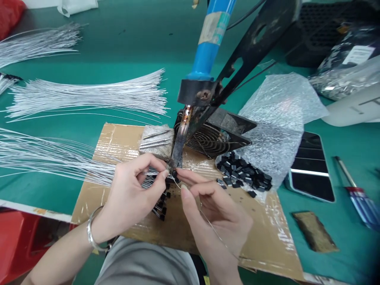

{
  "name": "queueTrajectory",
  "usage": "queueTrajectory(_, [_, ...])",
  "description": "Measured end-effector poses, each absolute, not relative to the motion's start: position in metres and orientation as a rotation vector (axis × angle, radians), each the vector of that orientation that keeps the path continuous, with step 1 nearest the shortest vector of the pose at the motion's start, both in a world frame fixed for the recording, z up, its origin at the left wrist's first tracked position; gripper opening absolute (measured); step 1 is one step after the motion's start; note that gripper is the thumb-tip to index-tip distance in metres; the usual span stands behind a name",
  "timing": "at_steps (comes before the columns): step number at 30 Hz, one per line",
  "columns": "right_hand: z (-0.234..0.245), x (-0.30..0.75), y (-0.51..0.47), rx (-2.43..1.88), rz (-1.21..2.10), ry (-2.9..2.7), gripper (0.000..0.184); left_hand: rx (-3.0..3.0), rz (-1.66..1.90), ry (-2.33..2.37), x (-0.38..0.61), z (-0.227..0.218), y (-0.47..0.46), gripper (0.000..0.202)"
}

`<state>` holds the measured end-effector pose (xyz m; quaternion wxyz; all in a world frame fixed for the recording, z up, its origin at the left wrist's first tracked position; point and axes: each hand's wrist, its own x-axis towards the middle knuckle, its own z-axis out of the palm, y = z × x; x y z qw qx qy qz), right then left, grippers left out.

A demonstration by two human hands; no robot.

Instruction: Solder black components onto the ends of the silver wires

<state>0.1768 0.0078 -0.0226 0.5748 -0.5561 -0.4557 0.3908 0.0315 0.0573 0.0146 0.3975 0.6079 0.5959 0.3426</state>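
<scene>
My left hand (130, 194) is closed in a pinch on a thin white wire, right by the dark tip of a blue-handled soldering iron (204, 55) fixed in a black stand. My right hand (218, 213) pinches a thin solder wire (214, 230), which runs back across the palm. The fingertips of both hands nearly meet below the iron's tip. What exactly lies at the joint is too small to make out. Under my left hand lies a bundle of white wires (59, 158), several ending in small black blocks (162, 208).
Cardboard (261, 237) covers the work spot. A pile of small black pieces (243, 172) spills from a bubble-wrap bag (276, 114). A stone-like block (156, 150) carries metal rods. A phone (311, 170), screwdriver (360, 202) and brown pad (314, 231) lie right. Another wire bundle (89, 97) lies behind.
</scene>
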Motion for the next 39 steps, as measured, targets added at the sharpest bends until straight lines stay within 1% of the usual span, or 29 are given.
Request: queueTrajectory(39, [-0.0184, 0.1703, 0.008, -1.298, 0.937, -0.993, 0.021, 1.578, 0.893, 1.506, 0.0305, 0.0149, 0.0583, 0.011])
